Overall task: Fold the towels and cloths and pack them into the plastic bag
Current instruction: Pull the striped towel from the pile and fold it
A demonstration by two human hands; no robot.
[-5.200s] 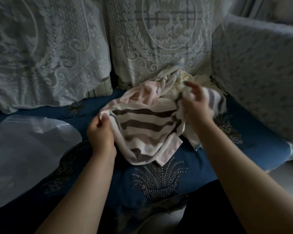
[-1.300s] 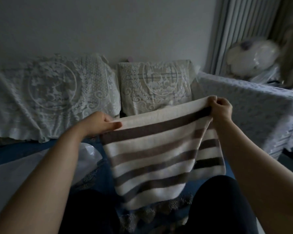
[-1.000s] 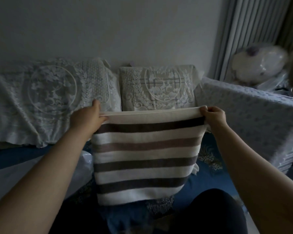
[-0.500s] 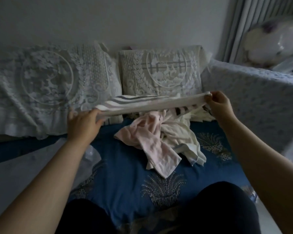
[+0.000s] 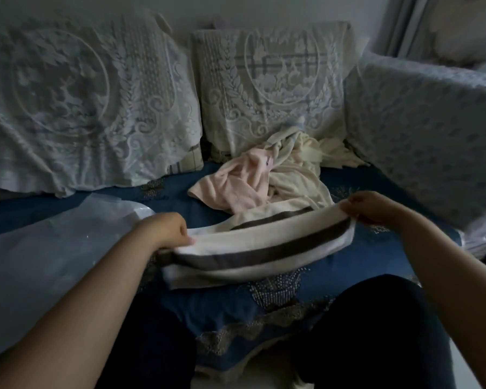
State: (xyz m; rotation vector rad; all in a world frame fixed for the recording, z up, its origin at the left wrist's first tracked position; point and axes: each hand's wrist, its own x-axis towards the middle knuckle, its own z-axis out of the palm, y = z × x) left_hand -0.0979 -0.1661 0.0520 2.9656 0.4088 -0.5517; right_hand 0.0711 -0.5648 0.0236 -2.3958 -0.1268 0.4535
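Forearms reach in from the lower corners, the left hand point(image 5: 167, 230) and right hand point(image 5: 372, 206) each closed on one end of the striped towel point(image 5: 264, 245), fingers curled over its upper fold. The towel sags between them onto the blue sofa seat point(image 5: 345, 181), doubled lengthwise. It looks soft, limp and light, so it will likely droop wherever it is unsupported; pinching both layers at the end corners should keep the edges matched for the next fold. To the left lies the clear plastic bag point(image 5: 48, 248), flat and slippery-looking. Farther back a loose heap holds a pink cloth point(image 5: 242, 181) and a cream cloth point(image 5: 300, 161), unfolded, against the lace-covered cushions point(image 5: 264, 88).
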